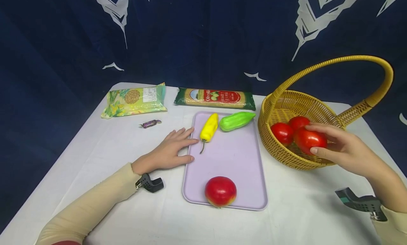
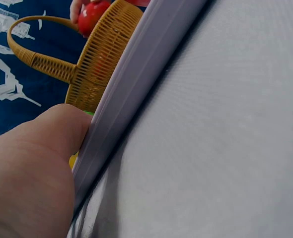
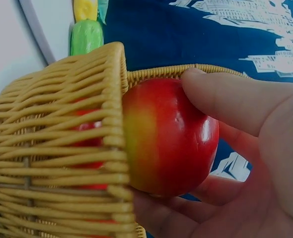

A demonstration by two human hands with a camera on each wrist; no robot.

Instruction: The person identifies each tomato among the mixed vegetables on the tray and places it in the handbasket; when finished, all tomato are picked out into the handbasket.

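Note:
My right hand (image 1: 346, 149) grips a shiny red apple (image 1: 310, 141) at the wicker basket (image 1: 287, 158), thumb on the near side and fingers round the far side. In the right wrist view, the yellow-green flank of that apple shows just past the basket rim. Two more red fruits (image 1: 282, 133) lie inside. Fingers spread, my left hand (image 1: 168, 149) rests at the left edge of the lilac tray (image 1: 235, 163). On the tray are a yellow pepper (image 1: 209, 128) with a stem, a green vegetable (image 1: 236, 121) at the far right corner and a red apple (image 1: 220, 191) near the front edge.
Behind the tray lies a pack of spaghetti (image 1: 216, 98). A green-yellow food bag (image 1: 135, 101) and a small purple wrapped candy (image 1: 151, 123) are at the back left. The tall basket handle (image 1: 330, 63) arches over the right side. A dark blue patterned curtain (image 1: 203, 40) hangs behind the table.

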